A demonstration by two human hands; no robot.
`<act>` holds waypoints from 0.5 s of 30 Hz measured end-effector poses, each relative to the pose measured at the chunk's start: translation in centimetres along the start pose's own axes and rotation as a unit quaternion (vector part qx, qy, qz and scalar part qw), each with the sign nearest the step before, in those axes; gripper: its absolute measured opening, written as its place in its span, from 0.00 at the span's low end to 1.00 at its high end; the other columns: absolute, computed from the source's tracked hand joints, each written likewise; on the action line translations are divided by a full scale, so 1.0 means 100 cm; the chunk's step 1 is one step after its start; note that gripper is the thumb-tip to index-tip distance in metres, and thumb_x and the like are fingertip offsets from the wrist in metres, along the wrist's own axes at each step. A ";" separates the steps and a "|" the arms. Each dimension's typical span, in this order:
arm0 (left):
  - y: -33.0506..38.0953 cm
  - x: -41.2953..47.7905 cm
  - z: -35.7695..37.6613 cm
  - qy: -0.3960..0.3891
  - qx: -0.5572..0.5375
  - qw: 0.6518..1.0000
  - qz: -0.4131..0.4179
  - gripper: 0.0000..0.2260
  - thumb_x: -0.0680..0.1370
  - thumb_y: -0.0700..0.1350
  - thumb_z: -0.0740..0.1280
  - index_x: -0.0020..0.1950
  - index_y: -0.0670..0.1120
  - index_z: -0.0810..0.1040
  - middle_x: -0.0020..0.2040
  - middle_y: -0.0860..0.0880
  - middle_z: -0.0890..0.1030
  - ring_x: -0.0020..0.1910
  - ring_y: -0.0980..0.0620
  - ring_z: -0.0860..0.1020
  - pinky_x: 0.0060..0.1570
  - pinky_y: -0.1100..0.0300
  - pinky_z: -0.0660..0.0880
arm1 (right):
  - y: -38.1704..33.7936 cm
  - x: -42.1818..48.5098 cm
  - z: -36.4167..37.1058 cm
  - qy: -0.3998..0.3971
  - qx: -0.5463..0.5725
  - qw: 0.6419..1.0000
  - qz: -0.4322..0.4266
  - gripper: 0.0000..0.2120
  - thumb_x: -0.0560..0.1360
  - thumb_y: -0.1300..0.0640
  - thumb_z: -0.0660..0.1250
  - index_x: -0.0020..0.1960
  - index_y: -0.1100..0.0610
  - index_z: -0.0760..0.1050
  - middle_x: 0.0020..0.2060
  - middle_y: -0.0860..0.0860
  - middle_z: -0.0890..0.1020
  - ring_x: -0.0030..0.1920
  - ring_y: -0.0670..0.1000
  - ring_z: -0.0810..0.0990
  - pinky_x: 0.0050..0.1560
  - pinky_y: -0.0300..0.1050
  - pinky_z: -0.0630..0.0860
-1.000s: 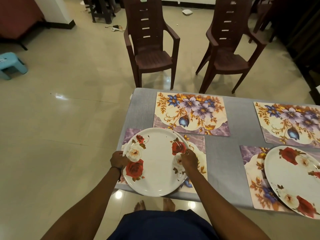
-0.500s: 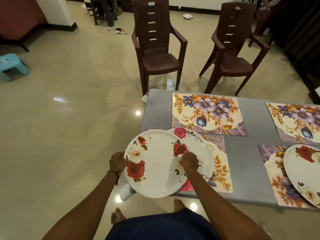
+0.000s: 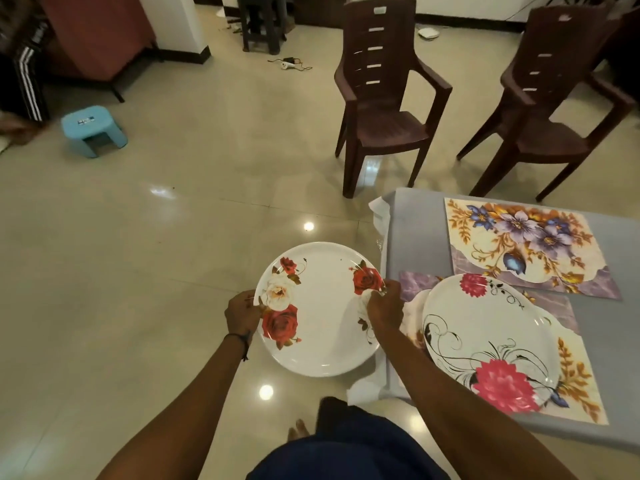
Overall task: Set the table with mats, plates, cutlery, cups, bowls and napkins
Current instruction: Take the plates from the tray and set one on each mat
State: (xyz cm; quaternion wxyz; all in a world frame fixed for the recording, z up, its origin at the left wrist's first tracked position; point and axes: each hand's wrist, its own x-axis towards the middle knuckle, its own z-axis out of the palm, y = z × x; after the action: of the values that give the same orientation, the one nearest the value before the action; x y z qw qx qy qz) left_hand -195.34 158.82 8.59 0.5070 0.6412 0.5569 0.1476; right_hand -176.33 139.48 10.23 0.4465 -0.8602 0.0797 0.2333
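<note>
I hold a white plate with red roses (image 3: 320, 310) in the air, left of the table's end and over the floor. My left hand (image 3: 242, 311) grips its left rim and my right hand (image 3: 384, 308) pinches its right rim. A second white plate with pink flowers (image 3: 485, 337) lies on the near floral mat (image 3: 575, 375). Another floral mat (image 3: 523, 247) lies bare at the table's far side.
The grey table (image 3: 412, 244) has its left end beside the held plate, with white cloth hanging at its corners. Two brown plastic chairs (image 3: 384, 98) (image 3: 554, 109) stand beyond it. A blue stool (image 3: 93, 129) sits on the tiled floor at the left.
Both hands have lifted the rose plate off the near mat and carried it left, past the table's end. A pink-flowered plate that lay under it stays on the mat.
</note>
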 end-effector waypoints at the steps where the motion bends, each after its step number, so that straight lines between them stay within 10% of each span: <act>1: 0.001 0.009 -0.004 0.003 -0.006 1.000 -0.001 0.13 0.68 0.33 0.73 0.51 0.41 0.85 0.47 0.44 0.85 0.47 0.45 0.82 0.51 0.52 0.79 | -0.005 0.004 0.009 0.004 0.003 1.000 -0.001 0.19 0.73 0.62 0.63 0.62 0.52 0.69 0.51 0.54 0.79 0.52 0.58 0.78 0.53 0.48 0.74; 5: 0.013 0.040 -0.007 -0.007 -0.025 1.000 0.005 0.13 0.69 0.32 0.72 0.53 0.39 0.83 0.47 0.44 0.83 0.47 0.46 0.80 0.51 0.54 0.78 | -0.018 0.019 0.034 0.016 0.028 0.999 0.006 0.19 0.71 0.63 0.63 0.58 0.48 0.68 0.48 0.51 0.80 0.45 0.54 0.79 0.42 0.45 0.78; 15: 0.102 0.215 0.035 -0.107 0.044 0.992 0.052 0.14 0.69 0.34 0.74 0.54 0.42 0.84 0.49 0.45 0.85 0.48 0.47 0.81 0.40 0.66 0.75 | -0.067 0.139 0.107 0.110 0.045 0.990 0.076 0.13 0.73 0.58 0.65 0.58 0.52 0.76 0.52 0.53 0.83 0.53 0.60 0.81 0.54 0.56 0.79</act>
State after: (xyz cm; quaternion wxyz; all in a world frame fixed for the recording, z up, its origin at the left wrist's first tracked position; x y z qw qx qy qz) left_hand -179.69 177.09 7.27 0.5265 0.7029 0.4716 0.0794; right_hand -165.34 153.03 3.27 0.4544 -0.8508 0.2043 0.1669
